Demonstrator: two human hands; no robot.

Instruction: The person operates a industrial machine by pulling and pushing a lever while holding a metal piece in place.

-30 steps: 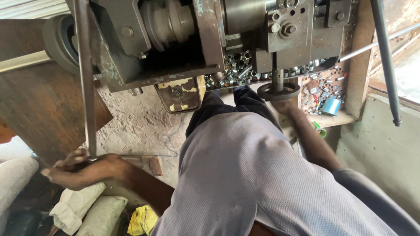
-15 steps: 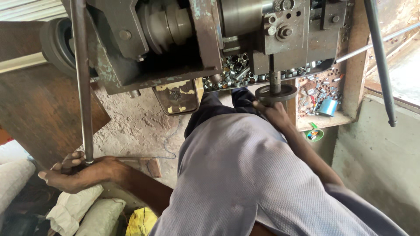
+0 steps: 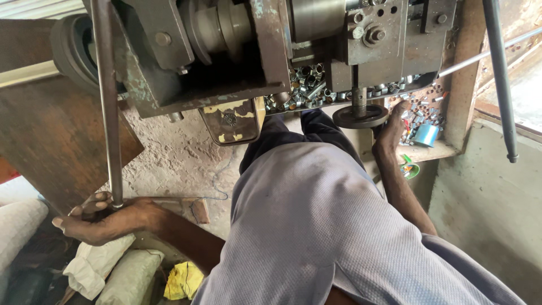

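Observation:
I look down over my grey shirt at a heavy rusty metal machine [image 3: 226, 51]. My left hand [image 3: 104, 217] is wrapped around the lower end of a long steel lever rod [image 3: 107, 113] that hangs from the machine at the left. My right hand [image 3: 392, 127] reaches forward and grips the rim of a small dark round handwheel [image 3: 359, 117] on a vertical shaft under the machine's right side. Several small shiny metal sleeves [image 3: 305, 87] lie heaped on the machine just behind the handwheel.
A wooden shelf [image 3: 432, 151] at the right carries more small metal parts and a blue cylinder [image 3: 424, 134]. A dark rod [image 3: 499, 79] hangs at the far right. White sacks [image 3: 99, 265] and a yellow cloth [image 3: 183, 279] lie on the floor at lower left. A rusty panel [image 3: 56, 147] stands left.
My right hand has slid from the front of the handwheel to its right rim. My left hand stays on the lever rod, which has shifted slightly in the view.

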